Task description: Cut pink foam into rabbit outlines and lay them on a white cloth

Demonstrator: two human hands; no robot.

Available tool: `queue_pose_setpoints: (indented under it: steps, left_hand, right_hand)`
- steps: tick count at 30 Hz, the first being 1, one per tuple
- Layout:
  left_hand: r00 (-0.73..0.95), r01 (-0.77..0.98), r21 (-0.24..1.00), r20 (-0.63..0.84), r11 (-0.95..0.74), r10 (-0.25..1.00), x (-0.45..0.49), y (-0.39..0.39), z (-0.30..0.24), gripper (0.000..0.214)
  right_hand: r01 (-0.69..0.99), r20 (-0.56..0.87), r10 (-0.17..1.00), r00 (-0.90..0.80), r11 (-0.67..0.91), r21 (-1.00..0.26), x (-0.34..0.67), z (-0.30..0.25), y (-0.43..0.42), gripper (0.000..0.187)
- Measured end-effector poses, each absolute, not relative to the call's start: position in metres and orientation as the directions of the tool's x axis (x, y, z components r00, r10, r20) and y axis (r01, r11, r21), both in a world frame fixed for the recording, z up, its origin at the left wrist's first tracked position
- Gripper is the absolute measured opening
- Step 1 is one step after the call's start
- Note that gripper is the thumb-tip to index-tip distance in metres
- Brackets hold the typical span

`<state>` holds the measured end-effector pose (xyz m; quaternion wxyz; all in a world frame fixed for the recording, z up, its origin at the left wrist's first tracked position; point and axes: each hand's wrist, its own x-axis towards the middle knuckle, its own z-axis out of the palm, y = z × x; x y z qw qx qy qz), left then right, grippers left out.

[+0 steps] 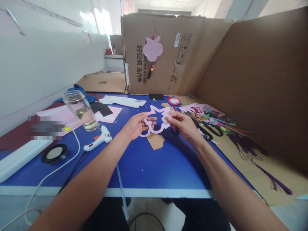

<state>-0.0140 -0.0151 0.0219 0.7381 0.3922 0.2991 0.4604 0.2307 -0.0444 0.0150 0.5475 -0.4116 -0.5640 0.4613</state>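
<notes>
A pink paper cutout frame [157,131], with a scalloped outline, pointed tips at its top and an open middle, is held up above the blue table [149,170]. My left hand [134,126] grips its left edge between thumb and fingers, palm turned up. On the right edge, my right hand [184,125] pinches the paper between thumb and forefinger. A second pink curved strip [144,134] shows just below the left fingers; whether it belongs to the same piece I cannot tell. Under the cutout lies a brown paper scrap [157,142].
At left are a glue gun [99,140], a glass jar of liquid [83,112] and a black tape roll [55,154]. Scissors [204,126], craft bits and purple tassels [274,179] lie at right. A cardboard wall [192,67] bearing a pink ornament [153,49] stands behind.
</notes>
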Motion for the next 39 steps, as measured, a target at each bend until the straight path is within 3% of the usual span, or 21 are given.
queue_pose_setpoints:
  steps: [23, 25, 28, 32, 39]
  left_hand:
    - [0.364, -0.375, 0.907, -0.045, 0.190, 0.930, -0.012, -0.015, 0.019, 0.011]
    - [0.325, -0.390, 0.905, -0.038, 0.170, 0.945, -0.013, -0.013, 0.021, 0.012]
    - [0.239, -0.428, 0.897, -0.004, 0.109, 0.971, -0.018, -0.007, 0.023, 0.013]
    - [0.169, -0.458, 0.887, 0.015, 0.064, 0.986, -0.025, 0.000, 0.026, 0.010]
    - [0.102, -0.507, 0.861, 0.021, 0.033, 0.995, -0.030, 0.004, 0.034, 0.010]
  right_hand:
    - [0.146, 0.228, 0.965, -0.127, 0.245, -0.958, 0.230, 0.017, -0.047, 0.035]
    - [0.156, 0.239, 0.969, -0.063, 0.246, -0.957, 0.237, 0.019, -0.044, 0.036]
    - [0.249, 0.296, 0.937, 0.183, 0.247, -0.936, 0.260, 0.020, -0.034, 0.035]
    - [0.537, 0.396, 0.828, 0.396, 0.141, -0.832, 0.296, 0.014, -0.022, 0.020]
    - [0.835, 0.321, 0.872, 0.368, -0.159, -0.527, 0.296, 0.002, -0.019, 0.021]
